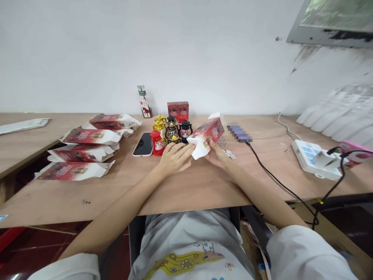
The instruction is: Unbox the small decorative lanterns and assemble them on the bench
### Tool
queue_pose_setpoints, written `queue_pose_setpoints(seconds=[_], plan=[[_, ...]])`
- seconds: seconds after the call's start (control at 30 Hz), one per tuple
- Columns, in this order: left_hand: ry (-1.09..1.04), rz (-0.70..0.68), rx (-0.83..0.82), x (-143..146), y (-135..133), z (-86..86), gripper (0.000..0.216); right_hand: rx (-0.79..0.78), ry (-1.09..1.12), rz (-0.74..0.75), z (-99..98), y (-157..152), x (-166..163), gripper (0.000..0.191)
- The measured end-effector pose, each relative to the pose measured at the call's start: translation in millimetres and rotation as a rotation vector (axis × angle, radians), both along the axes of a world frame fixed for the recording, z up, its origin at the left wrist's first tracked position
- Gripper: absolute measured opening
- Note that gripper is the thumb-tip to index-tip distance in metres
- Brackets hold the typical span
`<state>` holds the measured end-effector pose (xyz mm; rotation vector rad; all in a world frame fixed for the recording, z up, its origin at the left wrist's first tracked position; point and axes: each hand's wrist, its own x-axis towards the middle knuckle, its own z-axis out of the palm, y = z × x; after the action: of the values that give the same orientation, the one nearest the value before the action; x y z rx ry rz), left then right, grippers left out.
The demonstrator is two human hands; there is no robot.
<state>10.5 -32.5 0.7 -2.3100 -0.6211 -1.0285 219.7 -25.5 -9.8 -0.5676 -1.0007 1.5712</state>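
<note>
Closest to the viewer is a white shirt (189,241), and from it both bare forearms reach out over the wooden counter (204,186). The right hand (218,155) pinches the near end of a red carton (208,131), held tilted just above the counter, while the left hand (175,157) lies with fingers stretched, tips on the carton's open white flap (199,151). Little toy lanterns (170,132) and a phone (143,144) sit just behind the left hand, and flat cartons (87,149) lie well to the left.

On your left, flat red cartons (87,137) sit in a row. Phone (143,144) lies just beside the mini lanterns (170,131), ctr. Far right: pwr strip (309,153) w/ black cable (276,181) crossing the table (189,186).
</note>
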Motion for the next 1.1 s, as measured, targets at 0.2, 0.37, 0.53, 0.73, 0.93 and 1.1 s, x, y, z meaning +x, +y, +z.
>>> queue_pose_setpoints(seconds=[0.2,0.37,0.53,0.73,0.93,1.1], plan=[[0.055,0.058,0.061,-0.1,1.7,1.4,0.039,0.043,0.022,0.01,6.2,-2.3,-3.5,0.053],[0.038,0.021,0.07,6.0,-1.9,-1.4,0.033,0.015,-0.014,0.002,11.3,-7.0,-7.3,0.056],[0.028,0.052,0.101,12.5,-4.7,-4.0,0.021,0.01,-0.023,-0.055,11.0,-6.1,-8.5,0.059],[0.079,0.085,0.106,12.1,-6.0,-4.1,0.015,-0.018,0.038,-0.138,7.4,-1.1,-6.4,0.053],[0.053,0.01,0.17,8.8,-7.7,-0.3,0.017,0.005,0.061,-0.133,13.6,2.4,4.2,0.059],[0.003,0.056,0.134,7.8,-8.6,-0.7,0.044,-0.01,-0.031,-0.035,21.8,-9.7,3.3,0.067]])
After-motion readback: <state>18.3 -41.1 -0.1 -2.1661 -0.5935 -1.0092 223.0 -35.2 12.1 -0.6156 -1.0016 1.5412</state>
